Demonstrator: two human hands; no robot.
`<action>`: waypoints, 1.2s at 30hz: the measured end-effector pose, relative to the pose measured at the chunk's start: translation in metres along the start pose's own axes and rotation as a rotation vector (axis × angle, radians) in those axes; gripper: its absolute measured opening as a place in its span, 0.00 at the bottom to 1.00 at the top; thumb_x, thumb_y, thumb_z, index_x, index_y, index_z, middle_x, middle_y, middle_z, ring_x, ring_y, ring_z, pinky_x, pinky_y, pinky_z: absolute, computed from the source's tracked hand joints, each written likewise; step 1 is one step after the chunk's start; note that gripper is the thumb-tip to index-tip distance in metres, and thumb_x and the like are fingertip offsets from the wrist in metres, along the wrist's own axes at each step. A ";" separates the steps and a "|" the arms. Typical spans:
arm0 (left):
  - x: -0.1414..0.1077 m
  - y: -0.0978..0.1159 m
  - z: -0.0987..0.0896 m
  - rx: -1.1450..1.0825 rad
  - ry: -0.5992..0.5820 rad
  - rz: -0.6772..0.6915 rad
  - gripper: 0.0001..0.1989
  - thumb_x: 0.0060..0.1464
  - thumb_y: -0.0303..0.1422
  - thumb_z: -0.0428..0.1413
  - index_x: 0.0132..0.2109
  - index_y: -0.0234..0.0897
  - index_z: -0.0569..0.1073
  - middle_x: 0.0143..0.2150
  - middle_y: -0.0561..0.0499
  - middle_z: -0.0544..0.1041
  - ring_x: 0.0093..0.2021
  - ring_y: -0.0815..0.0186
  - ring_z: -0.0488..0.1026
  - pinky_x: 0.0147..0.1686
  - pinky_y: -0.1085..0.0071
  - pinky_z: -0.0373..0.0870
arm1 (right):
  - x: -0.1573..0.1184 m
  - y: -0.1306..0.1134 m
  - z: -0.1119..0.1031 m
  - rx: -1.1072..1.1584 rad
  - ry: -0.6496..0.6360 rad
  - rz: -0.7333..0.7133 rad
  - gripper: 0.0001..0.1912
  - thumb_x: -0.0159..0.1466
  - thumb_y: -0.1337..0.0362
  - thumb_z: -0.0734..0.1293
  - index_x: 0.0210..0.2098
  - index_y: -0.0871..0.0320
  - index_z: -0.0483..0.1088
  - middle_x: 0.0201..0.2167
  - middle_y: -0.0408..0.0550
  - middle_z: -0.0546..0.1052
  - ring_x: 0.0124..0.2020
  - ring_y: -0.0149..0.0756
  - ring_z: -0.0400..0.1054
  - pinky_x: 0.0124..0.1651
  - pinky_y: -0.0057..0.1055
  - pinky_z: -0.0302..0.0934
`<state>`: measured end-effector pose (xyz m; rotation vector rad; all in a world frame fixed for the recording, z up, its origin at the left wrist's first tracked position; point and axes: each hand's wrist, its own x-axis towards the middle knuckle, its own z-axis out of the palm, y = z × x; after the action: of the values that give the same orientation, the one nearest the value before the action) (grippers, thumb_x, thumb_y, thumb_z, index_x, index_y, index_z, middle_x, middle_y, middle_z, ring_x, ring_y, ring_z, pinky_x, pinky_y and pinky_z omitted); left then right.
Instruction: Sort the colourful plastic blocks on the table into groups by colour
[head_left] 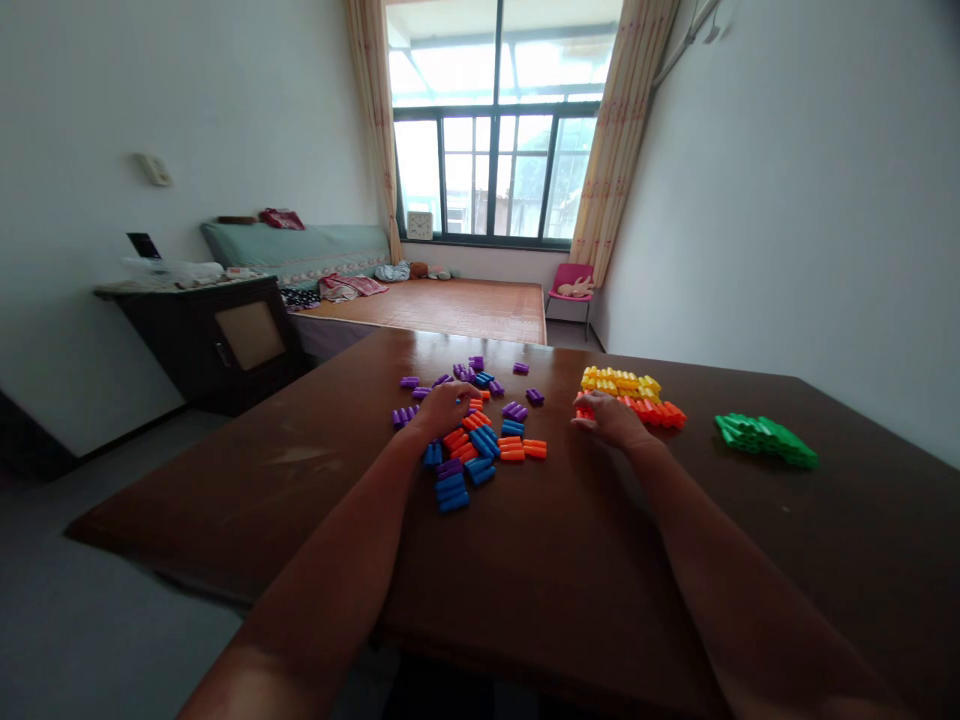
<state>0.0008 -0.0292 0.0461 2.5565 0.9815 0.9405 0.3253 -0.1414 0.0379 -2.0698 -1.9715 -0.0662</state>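
Observation:
My left hand reaches into a mixed spread of purple pieces, blue pieces and orange pieces. Its fingers are bent close together over an orange piece, and what they hold is too small to make out. My right hand is at the left end of an orange-red row, its fingers curled against the end piece; the grip there is partly hidden. Behind that row lies a yellow row. Farther right sits a green stack.
The dark brown table extends under both forearms. Beyond it are a bed with cloths and soft toys, a pink chair by the window, and a dark cabinet at the left.

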 end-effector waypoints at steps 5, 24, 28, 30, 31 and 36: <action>-0.005 -0.008 0.013 0.077 -0.258 0.157 0.26 0.46 0.19 0.49 0.50 0.43 0.77 0.54 0.50 0.77 0.56 0.61 0.70 0.56 0.66 0.67 | 0.002 -0.039 0.000 0.383 -0.141 -0.185 0.12 0.61 0.57 0.67 0.42 0.53 0.76 0.37 0.47 0.79 0.36 0.36 0.72 0.40 0.30 0.65; -0.011 0.008 -0.003 0.258 -0.352 0.031 0.12 0.52 0.32 0.57 0.45 0.42 0.76 0.49 0.42 0.74 0.51 0.52 0.71 0.50 0.59 0.67 | -0.001 -0.099 0.016 0.315 -0.238 -0.212 0.22 0.46 0.56 0.77 0.39 0.55 0.75 0.35 0.45 0.76 0.34 0.35 0.70 0.34 0.29 0.62; -0.011 0.010 -0.005 0.312 -0.350 0.044 0.13 0.49 0.32 0.59 0.44 0.41 0.75 0.49 0.43 0.75 0.50 0.54 0.71 0.47 0.64 0.69 | 0.003 -0.086 0.011 0.480 -0.205 -0.182 0.17 0.50 0.58 0.75 0.38 0.56 0.74 0.33 0.43 0.77 0.33 0.33 0.70 0.34 0.27 0.62; -0.009 0.012 -0.007 0.375 -0.396 -0.006 0.14 0.48 0.35 0.60 0.44 0.40 0.74 0.46 0.43 0.76 0.48 0.53 0.72 0.45 0.64 0.69 | 0.006 -0.067 0.006 0.587 -0.103 -0.078 0.14 0.55 0.57 0.72 0.38 0.57 0.73 0.33 0.44 0.78 0.33 0.33 0.71 0.34 0.26 0.62; -0.009 0.013 -0.008 0.405 -0.428 -0.042 0.15 0.48 0.36 0.60 0.45 0.40 0.74 0.45 0.43 0.76 0.47 0.53 0.72 0.45 0.64 0.69 | 0.006 -0.054 0.003 0.616 -0.039 -0.003 0.13 0.57 0.57 0.70 0.38 0.58 0.73 0.33 0.45 0.78 0.33 0.33 0.71 0.34 0.26 0.62; -0.008 0.019 -0.011 0.407 -0.485 -0.100 0.26 0.48 0.43 0.60 0.55 0.45 0.71 0.54 0.45 0.73 0.53 0.54 0.70 0.48 0.66 0.68 | 0.006 0.004 -0.005 0.427 0.126 0.373 0.13 0.58 0.57 0.68 0.38 0.61 0.73 0.32 0.49 0.78 0.32 0.35 0.72 0.34 0.27 0.62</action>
<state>-0.0009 -0.0483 0.0590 2.8129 1.2197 0.0734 0.3304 -0.1369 0.0434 -2.0414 -1.3544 0.2693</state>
